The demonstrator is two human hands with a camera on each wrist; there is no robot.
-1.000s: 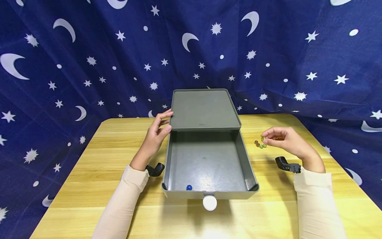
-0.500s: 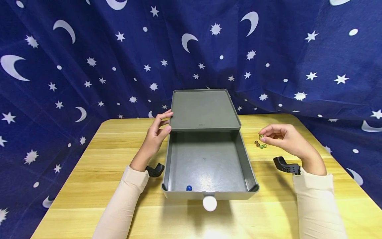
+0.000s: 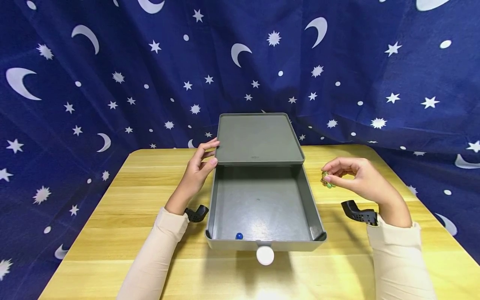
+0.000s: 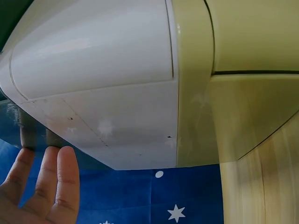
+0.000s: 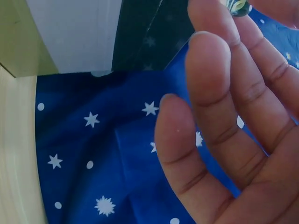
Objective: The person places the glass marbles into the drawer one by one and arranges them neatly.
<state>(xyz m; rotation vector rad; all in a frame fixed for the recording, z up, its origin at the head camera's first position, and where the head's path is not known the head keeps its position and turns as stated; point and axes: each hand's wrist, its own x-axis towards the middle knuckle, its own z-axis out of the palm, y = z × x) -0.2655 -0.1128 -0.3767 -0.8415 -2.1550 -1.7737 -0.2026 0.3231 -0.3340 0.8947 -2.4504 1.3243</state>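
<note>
My right hand (image 3: 354, 175) pinches a clear glass marble (image 5: 239, 6) with green and yellow swirls between thumb and index finger. Several loose green and brown marbles (image 3: 329, 186) lie on the table close below it, partly covered by the fingertips in the head view. My left hand (image 3: 198, 166) rests its fingertips and thumb against the left side of a grey cabinet (image 3: 260, 139). The cabinet's drawer (image 3: 258, 200) is pulled out toward me. Inside, near its front wall, sits a blue marble (image 3: 239, 236).
A round white knob (image 3: 265, 255) sticks out from the drawer front. The wooden table (image 3: 123, 233) extends on both sides of the cabinet. Behind stands a dark blue curtain (image 3: 168, 50) with white moons and stars. A black camera mount (image 3: 359, 213) juts from the right wrist.
My right hand has shifted left with the pinched marble, over the loose ones. My left hand stays at the cabinet's side. The head view has shifted slightly.
</note>
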